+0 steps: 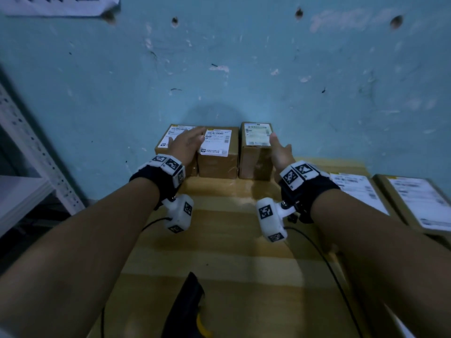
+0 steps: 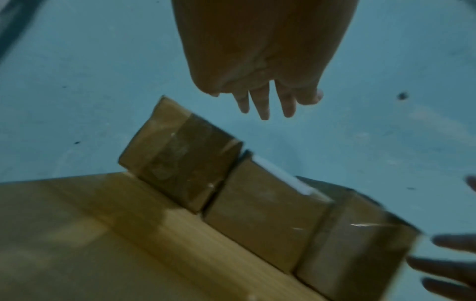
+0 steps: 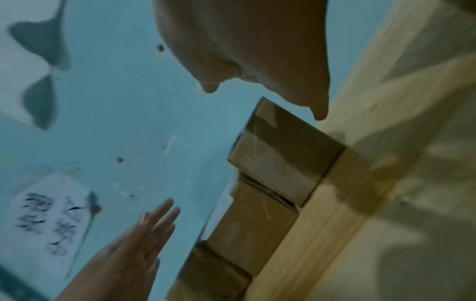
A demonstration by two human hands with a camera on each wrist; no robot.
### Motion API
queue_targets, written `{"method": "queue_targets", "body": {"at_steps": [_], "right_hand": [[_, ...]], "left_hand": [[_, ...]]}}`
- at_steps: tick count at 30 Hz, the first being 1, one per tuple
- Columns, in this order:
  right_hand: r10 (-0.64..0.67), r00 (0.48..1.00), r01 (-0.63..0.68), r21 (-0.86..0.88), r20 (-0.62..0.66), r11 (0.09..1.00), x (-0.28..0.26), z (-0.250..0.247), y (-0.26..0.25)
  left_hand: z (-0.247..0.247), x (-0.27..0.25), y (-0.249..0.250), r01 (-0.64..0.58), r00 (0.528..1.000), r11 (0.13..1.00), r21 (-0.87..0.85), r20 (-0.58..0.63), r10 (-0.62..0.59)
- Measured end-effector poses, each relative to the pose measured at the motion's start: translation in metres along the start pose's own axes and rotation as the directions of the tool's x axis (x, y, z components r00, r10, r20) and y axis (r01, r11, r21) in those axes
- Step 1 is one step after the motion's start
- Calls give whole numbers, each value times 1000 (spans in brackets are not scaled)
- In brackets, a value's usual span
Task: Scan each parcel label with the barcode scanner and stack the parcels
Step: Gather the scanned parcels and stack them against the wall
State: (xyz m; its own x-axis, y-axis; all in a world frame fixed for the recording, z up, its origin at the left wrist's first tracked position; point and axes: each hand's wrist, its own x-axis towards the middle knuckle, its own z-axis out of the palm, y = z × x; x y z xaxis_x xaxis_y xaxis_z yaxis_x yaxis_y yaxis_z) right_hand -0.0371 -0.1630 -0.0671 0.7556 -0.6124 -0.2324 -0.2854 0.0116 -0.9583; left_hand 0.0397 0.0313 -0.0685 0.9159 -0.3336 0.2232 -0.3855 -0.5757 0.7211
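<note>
- No text is legible in any view; all print is too small or blurred.
- Left parcel (image 1: 168,140), upper centre of head view: white label (image 1: 176,133) with barcode, unreadable; partly under the left hand (image 1: 189,145).
- Middle parcel (image 1: 218,152): label (image 1: 216,141) with barcode and small print lines, unreadable.
- Right parcel (image 1: 255,152): label (image 1: 258,134), print blurred.
- Two flat parcels, right edge of head view: labels (image 1: 357,191) and (image 1: 422,203), smeared.
- Paper sheet on the wall (image 3: 49,215), lower left of right wrist view: dark handwritten marks, unreadable.
- Wrist bands (image 1: 168,164): square black-and-white fiducial markers, no characters.
</note>
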Motion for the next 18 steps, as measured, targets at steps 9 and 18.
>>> {"method": "queue_targets", "body": {"at_steps": [9,18], "right_hand": [[-107,993,106,27,40,994,-100,-70,-8],[-199,976,201,11,-84,980,-181,-184,5]], "left_hand": [[11,-71,107,-127,992,951,-280,-32,123],[78,-156,204,-26,961,909,-416,242,138]]}}
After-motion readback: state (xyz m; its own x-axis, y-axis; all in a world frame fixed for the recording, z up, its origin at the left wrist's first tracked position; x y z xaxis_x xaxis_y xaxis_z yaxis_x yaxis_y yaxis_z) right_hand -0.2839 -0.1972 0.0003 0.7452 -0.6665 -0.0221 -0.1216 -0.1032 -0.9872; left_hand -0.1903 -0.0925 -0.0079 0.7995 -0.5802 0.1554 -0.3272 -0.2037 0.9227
